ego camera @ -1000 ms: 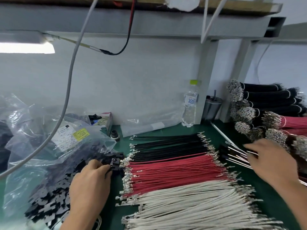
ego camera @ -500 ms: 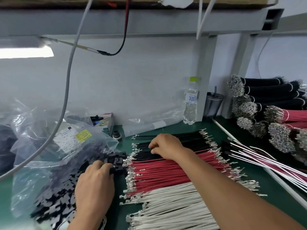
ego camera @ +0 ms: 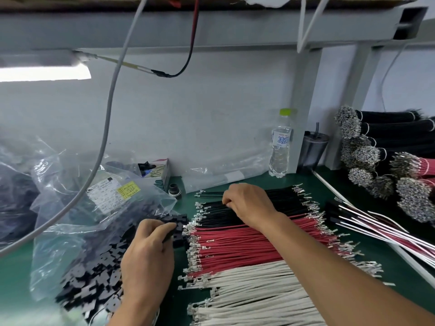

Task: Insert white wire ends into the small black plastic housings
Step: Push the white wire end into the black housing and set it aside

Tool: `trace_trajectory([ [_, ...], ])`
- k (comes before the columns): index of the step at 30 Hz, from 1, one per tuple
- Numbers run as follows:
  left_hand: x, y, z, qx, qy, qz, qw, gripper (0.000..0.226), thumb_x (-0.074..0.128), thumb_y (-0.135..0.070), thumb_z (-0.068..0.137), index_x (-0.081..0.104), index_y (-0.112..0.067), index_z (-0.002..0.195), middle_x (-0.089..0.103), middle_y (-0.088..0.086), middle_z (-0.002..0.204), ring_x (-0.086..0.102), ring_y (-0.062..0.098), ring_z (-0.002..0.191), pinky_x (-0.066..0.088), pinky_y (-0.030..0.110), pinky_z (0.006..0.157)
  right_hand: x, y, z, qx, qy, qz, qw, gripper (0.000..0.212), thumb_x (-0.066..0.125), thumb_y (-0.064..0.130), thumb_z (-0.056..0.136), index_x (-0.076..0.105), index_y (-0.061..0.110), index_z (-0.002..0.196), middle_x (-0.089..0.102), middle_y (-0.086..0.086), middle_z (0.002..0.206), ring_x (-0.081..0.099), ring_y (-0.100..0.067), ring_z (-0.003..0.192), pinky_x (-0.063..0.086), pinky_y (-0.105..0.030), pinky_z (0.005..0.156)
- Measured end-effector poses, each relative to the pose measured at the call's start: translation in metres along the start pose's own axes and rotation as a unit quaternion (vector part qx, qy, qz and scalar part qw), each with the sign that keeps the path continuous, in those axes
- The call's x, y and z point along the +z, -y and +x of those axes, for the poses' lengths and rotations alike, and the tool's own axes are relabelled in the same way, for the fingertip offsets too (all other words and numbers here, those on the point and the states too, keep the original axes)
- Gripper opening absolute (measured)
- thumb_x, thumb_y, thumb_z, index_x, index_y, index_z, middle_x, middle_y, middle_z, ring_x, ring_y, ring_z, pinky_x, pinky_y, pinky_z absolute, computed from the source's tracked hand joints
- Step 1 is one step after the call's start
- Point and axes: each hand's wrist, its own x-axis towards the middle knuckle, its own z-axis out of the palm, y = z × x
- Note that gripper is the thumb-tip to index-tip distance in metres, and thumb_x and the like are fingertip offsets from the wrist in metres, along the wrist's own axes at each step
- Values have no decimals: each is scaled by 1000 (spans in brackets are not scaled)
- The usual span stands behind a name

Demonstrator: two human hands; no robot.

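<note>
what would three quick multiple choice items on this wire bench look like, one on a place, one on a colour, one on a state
1. Where does the right hand rest?
A. on the black wires
B. on the white wires
C. on the water bottle

2. What colour is the middle band of wires laid flat on the bench?
A. blue
B. red
C. yellow

3. What is the left hand doing?
A. lying flat and open on the mat
B. lifting the plastic bag
C. gripping a small black housing

Answers:
1. A: its fingers curl down onto the black wires, far from the white wires and the water bottle.
2. B: the red wires lie between the black and the white band.
3. C: its fingertips curl round a black housing at the edge of the pile beside the plastic bag.
</note>
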Motion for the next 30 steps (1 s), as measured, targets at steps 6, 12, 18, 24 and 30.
trace_trajectory([
  [6, 1, -6, -2, -7, -19, -137, 990, 32, 86, -1, 77, 82, -23, 101, 73, -19, 94, 65, 5, 67, 57, 29, 56, -31, 7, -30, -103, -213, -90, 967, 31, 74, -7, 78, 72, 11, 103, 58, -4, 88, 55, -21, 80, 52, -30, 60],
  [12, 0, -17, -4, -68, 39, -401, 913, 39, 80, 5, 80, 84, -32, 93, 76, -7, 99, 71, 12, 92, 54, 14, 75, -21, 25, -86, -73, -292, 45, 953, 9, 68, 13, 94, 75, 12, 99, 55, 2, 86, 50, -9, 72, 43, -13, 64],
  [18, 1, -25, -11, -126, 104, -439, 884, 38, 85, -4, 77, 81, -37, 95, 80, -3, 92, 76, 22, 85, 64, 39, 77, -12, 31, -94, -56, -268, 116, 955, 15, 64, 25, 96, 76, 17, 92, 57, 7, 84, 46, -1, 69, 34, -5, 66],
  [24, -6, -29, -11, -124, 117, -450, 876, 20, 83, -22, 71, 82, -33, 88, 79, 2, 91, 74, 27, 82, 64, 46, 73, -10, 38, -92, -90, -222, 108, 965, 16, 63, 30, 98, 75, 20, 93, 56, 9, 85, 48, 0, 73, 39, -10, 63],
  [30, -7, -28, -9, -112, 138, -473, 863, 19, 83, -14, 69, 84, -23, 86, 78, 6, 94, 74, 23, 86, 62, 30, 75, -17, 33, -91, -74, -153, 153, 973, 13, 66, 33, 94, 76, 25, 93, 56, 14, 85, 46, 4, 71, 39, -13, 63],
])
